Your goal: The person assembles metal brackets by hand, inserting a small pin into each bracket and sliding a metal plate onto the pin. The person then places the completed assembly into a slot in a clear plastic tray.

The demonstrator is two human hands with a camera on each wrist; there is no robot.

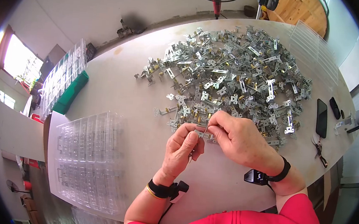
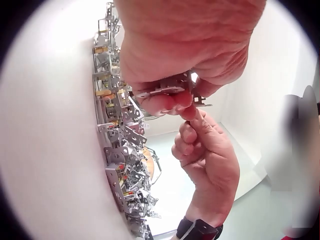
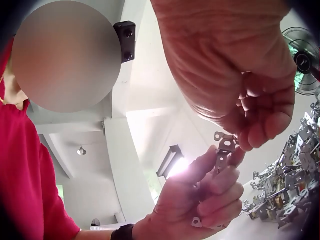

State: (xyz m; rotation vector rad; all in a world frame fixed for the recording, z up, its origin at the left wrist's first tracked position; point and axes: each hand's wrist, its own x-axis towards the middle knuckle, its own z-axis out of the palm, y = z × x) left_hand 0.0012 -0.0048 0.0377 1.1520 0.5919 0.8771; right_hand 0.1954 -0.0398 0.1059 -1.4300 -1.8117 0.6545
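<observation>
My left hand (image 1: pixel 179 150) grips a small silver metal bracket (image 3: pixel 226 143) with rounded, holed tabs, its end standing up past the thumb and index finger. A second holed metal piece (image 3: pixel 196 221) shows under the lower fingers of that hand in the right wrist view. With thumb and index finger, my right hand (image 1: pixel 247 140) pinches at the bracket's end, the fingertips of both hands close together. What lies between the right fingertips is mostly hidden. Both hands are at the near edge of a large pile of metal brackets (image 1: pixel 228 80), some with brass-coloured parts.
Clear plastic compartment boxes (image 1: pixel 89 161) lie at the left of the table (image 1: pixel 105 85). A green bin (image 1: pixel 72 92) with a clear divided tray stands beyond the left edge. At the right are a phone (image 1: pixel 321 119), small pliers (image 1: pixel 320 152) and a clear lid (image 1: pixel 315 51).
</observation>
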